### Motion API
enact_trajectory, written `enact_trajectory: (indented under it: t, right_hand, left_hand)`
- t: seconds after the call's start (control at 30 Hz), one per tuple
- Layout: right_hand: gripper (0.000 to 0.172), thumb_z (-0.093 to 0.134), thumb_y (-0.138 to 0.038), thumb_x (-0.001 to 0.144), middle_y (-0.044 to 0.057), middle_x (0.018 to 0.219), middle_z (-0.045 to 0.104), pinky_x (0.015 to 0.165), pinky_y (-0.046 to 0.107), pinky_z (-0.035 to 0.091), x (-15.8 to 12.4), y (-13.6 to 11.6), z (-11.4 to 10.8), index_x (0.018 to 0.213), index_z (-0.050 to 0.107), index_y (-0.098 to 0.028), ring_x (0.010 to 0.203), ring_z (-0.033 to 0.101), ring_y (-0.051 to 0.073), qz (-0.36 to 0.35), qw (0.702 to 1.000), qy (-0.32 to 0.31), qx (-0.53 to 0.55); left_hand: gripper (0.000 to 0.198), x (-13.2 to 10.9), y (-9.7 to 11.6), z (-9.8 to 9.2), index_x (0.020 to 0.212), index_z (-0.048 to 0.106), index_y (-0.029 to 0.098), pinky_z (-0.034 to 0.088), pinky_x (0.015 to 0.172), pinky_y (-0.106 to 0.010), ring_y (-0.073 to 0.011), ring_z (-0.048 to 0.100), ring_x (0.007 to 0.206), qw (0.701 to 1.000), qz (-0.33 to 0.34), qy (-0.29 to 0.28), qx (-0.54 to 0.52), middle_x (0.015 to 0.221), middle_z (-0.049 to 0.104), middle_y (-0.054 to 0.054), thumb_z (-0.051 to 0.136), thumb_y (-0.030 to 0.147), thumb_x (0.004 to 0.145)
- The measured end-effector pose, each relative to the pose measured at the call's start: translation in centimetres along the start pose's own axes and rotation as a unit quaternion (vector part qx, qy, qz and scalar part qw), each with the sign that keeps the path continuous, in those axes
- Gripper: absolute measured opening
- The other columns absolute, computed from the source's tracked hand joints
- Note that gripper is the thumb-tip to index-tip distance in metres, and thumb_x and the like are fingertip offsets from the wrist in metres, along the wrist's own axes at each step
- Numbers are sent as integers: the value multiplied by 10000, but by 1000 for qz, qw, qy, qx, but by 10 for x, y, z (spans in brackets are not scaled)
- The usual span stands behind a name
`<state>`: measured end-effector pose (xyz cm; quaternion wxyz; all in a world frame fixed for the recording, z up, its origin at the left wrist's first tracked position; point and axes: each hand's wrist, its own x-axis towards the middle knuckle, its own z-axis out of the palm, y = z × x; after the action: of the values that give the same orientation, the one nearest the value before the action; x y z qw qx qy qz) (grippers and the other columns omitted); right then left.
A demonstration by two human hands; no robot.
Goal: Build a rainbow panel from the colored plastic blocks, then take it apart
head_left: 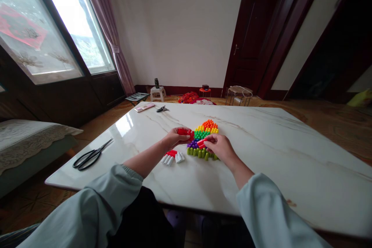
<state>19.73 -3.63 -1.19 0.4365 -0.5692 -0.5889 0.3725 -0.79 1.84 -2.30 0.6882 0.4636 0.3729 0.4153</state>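
Note:
My left hand [175, 138] is closed around several small red plastic pieces [188, 133], held just above the table. In my right hand [220, 145], thumb and fingers pinch a small red plastic piece [201, 143] over the purple rows. Below and between both hands stands a block of small round-topped pieces in bands: orange [209, 124], yellow [215, 130], green [200, 135], purple [192, 144] and olive green [200, 153] nearest me. Left of the block, several white pieces [167, 159] lie with a few red ones [171, 153]. My hands partly hide the block.
Black-handled scissors [90, 158] lie on the marble-look table [285, 155] at the left. A phone [144, 107] and a small dark hand tool [162, 109] rest near the far left edge. Beyond the table stand a white stool [157, 93] and a round-topped stool [240, 91].

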Motion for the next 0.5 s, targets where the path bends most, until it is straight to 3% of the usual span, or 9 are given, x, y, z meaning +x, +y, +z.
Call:
enact_trajectory:
  t: [0.13,0.23,0.4,0.5]
  right_hand:
    - [86,615,-159,674,-5,566,641,472,189,457,-1,4,2,750,657,-158,510,599,110,-19,996,-43,-75]
    - [98,612,-148,655,-2,568,653,473,189,441,-2,5,2,731,674,-160,504,594,109,-36,989,-64,-129]
    - [109,599,-143,644,1,577,669,471,196,428,-3,4,2,708,684,-167,509,595,117,-53,985,-61,-150]
    - [109,606,-133,630,-3,573,669,471,195,427,-2,5,3,697,682,-171,506,593,117,-54,986,-58,-144]
  left_hand:
    - [394,0,3,-2,953,635,123,569,716,-307,-207,699,786,998,-1,31,54,857,713,-92,808,206,609]
    - [345,-1,8,-7,979,631,155,536,572,-257,-185,685,687,974,-11,69,217,758,699,-56,731,193,650]
    - [242,-5,14,-27,864,682,156,465,525,-216,-154,632,621,875,-23,84,475,669,649,-26,618,148,630]
    - [246,-8,14,-43,777,713,183,454,603,-234,-165,609,687,786,11,43,617,721,650,-19,641,119,551]
